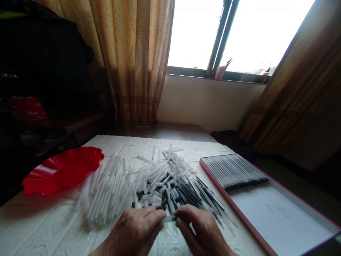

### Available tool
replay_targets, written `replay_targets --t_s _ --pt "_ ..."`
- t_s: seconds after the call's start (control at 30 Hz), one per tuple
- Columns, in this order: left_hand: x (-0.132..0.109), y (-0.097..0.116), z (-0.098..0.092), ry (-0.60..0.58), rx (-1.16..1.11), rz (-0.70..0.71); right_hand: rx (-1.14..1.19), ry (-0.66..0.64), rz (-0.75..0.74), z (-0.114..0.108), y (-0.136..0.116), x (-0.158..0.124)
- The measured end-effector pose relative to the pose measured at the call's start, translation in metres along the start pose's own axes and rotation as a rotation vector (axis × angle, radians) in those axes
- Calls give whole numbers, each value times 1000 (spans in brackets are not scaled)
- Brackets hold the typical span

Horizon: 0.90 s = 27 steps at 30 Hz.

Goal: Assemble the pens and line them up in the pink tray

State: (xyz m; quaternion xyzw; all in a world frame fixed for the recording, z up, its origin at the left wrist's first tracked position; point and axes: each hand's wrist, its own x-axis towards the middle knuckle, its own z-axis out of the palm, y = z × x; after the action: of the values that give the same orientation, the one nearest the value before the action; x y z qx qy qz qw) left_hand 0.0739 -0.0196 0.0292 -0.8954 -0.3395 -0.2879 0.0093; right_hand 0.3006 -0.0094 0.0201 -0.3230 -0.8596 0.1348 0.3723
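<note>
Close to the table's front edge, my left hand (138, 225) and my right hand (199, 227) meet fingertip to fingertip around a short translucent pen part (168, 219). Its left end sits in the left thumb and finger; the darker right end is pinched by the right. Whether it is a cap or a barrel end I cannot tell. Just beyond the fingers lie loose short pen caps (160, 190), clear with black pieces among them. Dark thin refills (188, 193) are bunched behind my right hand. Long clear pen barrels (109, 192) form a heap to the left.
A red wavy-edged plate (64, 170) stands at the left of the white-covered table (34, 222). On the right, a pink-edged shallow box (229, 199) holds a row of pens (234, 170) at its far end. Curtains (135, 60) and a window (197, 32) are behind.
</note>
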Motion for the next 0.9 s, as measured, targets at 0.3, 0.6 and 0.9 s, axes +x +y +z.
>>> replay_targets --t_s 0.3,0.6,0.9 --pt "1 2 -3 7 48 9 -18 4 -4 -1 -1 -1" --pt "4 7 -9 144 246 -49 -50 169 -72 -1 -6 1" --pt "-4 -9 -4 163 72 -197 -77 409 -72 -2 -16 1"
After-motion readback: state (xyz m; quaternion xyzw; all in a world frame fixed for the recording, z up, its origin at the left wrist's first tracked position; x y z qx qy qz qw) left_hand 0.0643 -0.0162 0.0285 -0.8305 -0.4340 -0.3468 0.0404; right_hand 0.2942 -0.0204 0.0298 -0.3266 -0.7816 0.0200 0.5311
